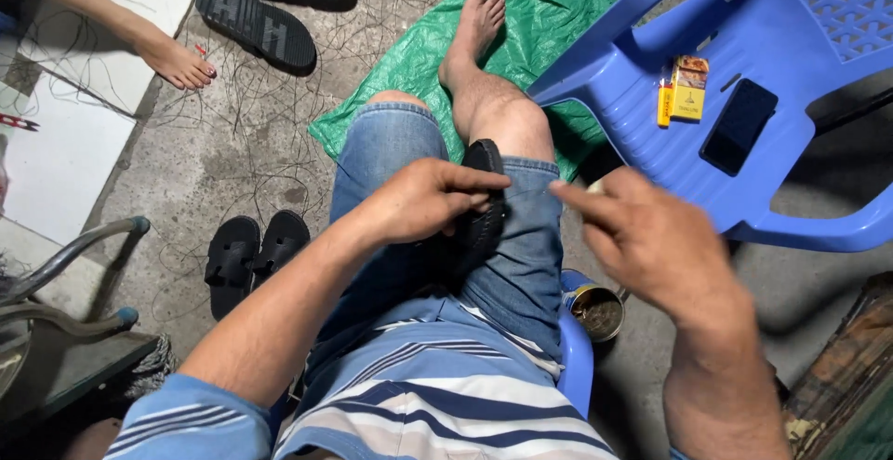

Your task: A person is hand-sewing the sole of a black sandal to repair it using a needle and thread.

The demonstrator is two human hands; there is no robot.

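The left hand (423,201) clenches a black sandal (482,201) lying on the lap. The right hand (651,237) pinches something tiny – I cannot tell what. The sandal could slip off the knee – the open can (595,309) sits just below

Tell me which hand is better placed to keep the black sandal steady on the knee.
Left. The left hand already grips the black sandal where it lies across the denim-clad knee. The right hand is off to the side, fingers pinched together, not touching the sandal.
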